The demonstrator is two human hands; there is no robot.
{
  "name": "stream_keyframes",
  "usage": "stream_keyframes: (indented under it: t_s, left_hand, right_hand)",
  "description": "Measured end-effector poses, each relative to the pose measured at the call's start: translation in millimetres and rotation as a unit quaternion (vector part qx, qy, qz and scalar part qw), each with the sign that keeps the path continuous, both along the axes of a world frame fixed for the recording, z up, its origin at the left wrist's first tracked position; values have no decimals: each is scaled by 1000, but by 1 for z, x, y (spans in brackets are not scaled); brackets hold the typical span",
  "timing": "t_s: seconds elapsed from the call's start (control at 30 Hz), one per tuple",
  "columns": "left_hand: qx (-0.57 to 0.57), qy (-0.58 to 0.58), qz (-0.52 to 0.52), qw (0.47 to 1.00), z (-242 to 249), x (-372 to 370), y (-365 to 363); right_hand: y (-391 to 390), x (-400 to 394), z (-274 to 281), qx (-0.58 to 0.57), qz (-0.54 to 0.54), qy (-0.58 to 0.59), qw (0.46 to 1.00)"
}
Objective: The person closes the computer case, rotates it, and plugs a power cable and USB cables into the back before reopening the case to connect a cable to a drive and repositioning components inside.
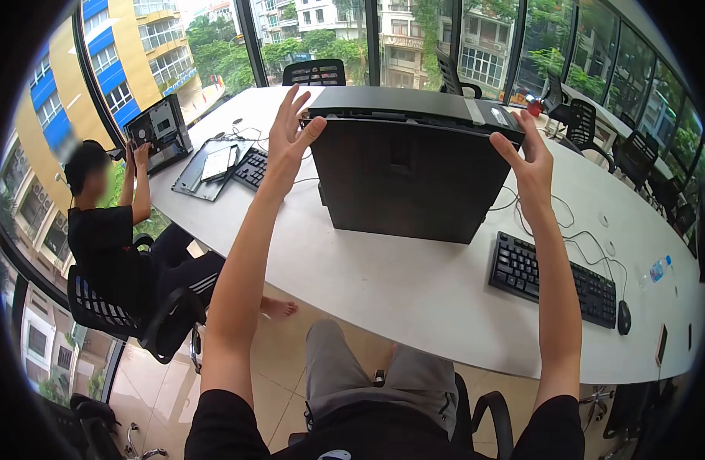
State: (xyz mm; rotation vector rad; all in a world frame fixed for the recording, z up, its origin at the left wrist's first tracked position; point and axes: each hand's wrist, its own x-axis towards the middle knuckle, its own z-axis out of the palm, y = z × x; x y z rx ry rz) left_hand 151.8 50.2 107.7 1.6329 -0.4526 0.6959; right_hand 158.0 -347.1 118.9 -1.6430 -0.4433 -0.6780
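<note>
A black desktop computer case (406,180) stands on the white table in front of me, its broad side panel facing me. Along the top edge of that panel runs a narrow gap below the grey upper face. At the upper left corner is my left hand (289,142), thumb against the panel's edge and fingers stretched up beside the case. My right hand (530,153) grips the upper right corner, its thumb on the front and its fingers behind. The case sits between both hands; the far fingertips are partly hidden.
A black keyboard (556,276), mouse (623,317) and water bottle (659,268) lie on the white table (383,287) to my right, with loose cables nearby. At left, a seated person (111,222) handles an opened computer case (159,136); a flat panel (195,188) and another keyboard (250,167) lie between us.
</note>
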Motion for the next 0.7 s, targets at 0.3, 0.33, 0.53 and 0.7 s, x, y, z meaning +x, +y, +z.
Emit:
stream_keyframes:
  t_s: [0.3, 0.33, 0.53, 0.7]
  left_hand:
    - [-13, -29, -88, 996, -6, 19, -4]
    - [-28, -64, -76, 995, -6, 20, -8]
    - [-62, -66, -80, 993, -13, 26, -10]
    - [-73, -44, -98, 991, -8, 24, -9]
  right_hand:
    - [4, 30, -14, 10, 43, -26, 999]
    - [5, 28, -13, 4, 35, -32, 999]
    - [7, 35, -19, -12, -12, -67, 998]
    - [6, 37, -16, -6, -5, -65, 998]
